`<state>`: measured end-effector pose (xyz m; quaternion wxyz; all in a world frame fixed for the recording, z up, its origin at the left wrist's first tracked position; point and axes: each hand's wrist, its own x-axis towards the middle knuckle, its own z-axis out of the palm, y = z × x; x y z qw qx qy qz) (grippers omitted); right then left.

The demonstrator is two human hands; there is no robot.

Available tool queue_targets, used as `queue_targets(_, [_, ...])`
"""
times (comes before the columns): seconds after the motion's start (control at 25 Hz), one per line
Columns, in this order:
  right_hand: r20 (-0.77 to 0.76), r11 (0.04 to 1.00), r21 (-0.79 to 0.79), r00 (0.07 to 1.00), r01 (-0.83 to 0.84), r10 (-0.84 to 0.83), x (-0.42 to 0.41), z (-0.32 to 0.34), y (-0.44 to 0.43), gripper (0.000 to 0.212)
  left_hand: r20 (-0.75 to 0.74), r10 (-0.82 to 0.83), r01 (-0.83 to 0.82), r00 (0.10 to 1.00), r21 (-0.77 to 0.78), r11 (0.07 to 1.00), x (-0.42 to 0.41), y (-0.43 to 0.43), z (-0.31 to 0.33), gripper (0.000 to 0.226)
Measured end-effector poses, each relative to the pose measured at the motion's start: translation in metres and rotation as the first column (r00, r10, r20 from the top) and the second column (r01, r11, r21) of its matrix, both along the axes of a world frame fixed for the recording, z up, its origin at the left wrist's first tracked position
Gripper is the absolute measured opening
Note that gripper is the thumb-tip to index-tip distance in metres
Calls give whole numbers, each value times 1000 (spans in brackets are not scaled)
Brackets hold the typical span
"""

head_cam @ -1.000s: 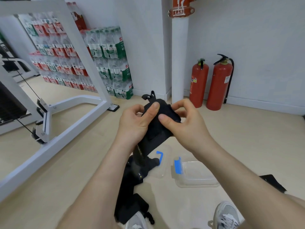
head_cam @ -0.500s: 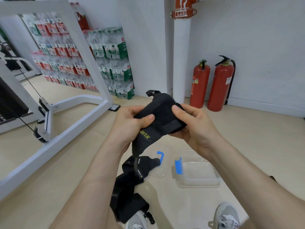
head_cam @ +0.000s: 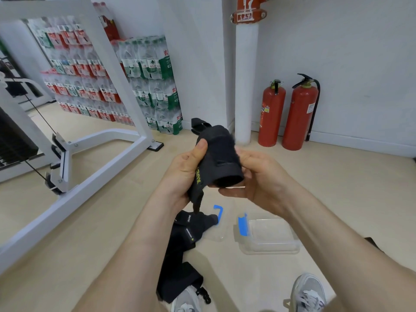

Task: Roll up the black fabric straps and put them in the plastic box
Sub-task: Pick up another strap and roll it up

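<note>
Nearest you, two grey shoes show at the bottom edge, your left shoe (head_cam: 185, 300) and right shoe (head_cam: 308, 291). Just ahead of the left one lies a heap of loose straps (head_cam: 180, 262); how many pieces are in it cannot be told. One clear plastic box (head_cam: 270, 249) with a blue clasp sits open on the floor to the right of the heap, and one clear lid (head_cam: 213, 233) lies between them, partly under the fabric. Above these, at mid-height, you hold one rolled strap (head_cam: 219, 158), its tail hanging down to the heap. Your left hand (head_cam: 183, 172) grips it with the thumb pressed along its side; your right hand (head_cam: 262, 176) cups it from beneath and behind, fingers curled round it. Against the far wall stand two red fire extinguishers (head_cam: 271, 113) beside one white pipe (head_cam: 244, 86), with stacked packs of bottled water (head_cam: 155, 82) to the left.
</note>
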<state>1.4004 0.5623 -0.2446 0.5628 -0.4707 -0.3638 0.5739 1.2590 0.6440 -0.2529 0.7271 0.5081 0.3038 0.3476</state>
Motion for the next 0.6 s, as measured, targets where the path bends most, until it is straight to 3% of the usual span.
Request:
queue_targets(0.08, [197, 999, -14, 979, 47, -43, 8, 4, -1, 29, -16, 72, -71, 997, 40, 997, 0, 0, 3, 37])
queue_targets(0.16, [297, 1000, -10, 955, 23, -19, 13, 6, -2, 37, -107, 165, -147, 981, 157, 977, 3, -5, 6, 36])
queue_targets(0.24, [324, 1000, -1, 946, 18, -17, 6, 3, -3, 44, -214, 246, -177, 945, 297, 938, 10, -10, 5, 31])
queue_targets(0.32, [249, 993, 28, 962, 112, -115, -8, -3, 0, 44, -297, 294, -172, 908, 375, 911, 16, -15, 3, 38])
queue_targets(0.4, [150, 986, 54, 975, 156, -162, -13, -4, 3, 39, -277, 221, -125, 935, 325, 937, 14, -16, 4, 36])
queue_targets(0.48, [62, 985, 60, 984, 161, -165, -6, 0, 1, 47, -170, 14, 24, 985, 220, 975, 2, -12, 9, 27])
queue_targets(0.6, [54, 984, 55, 984, 169, -172, 9, 4, 0, 42, -259, -166, 230, 951, 240, 943, -16, -6, 14, 26])
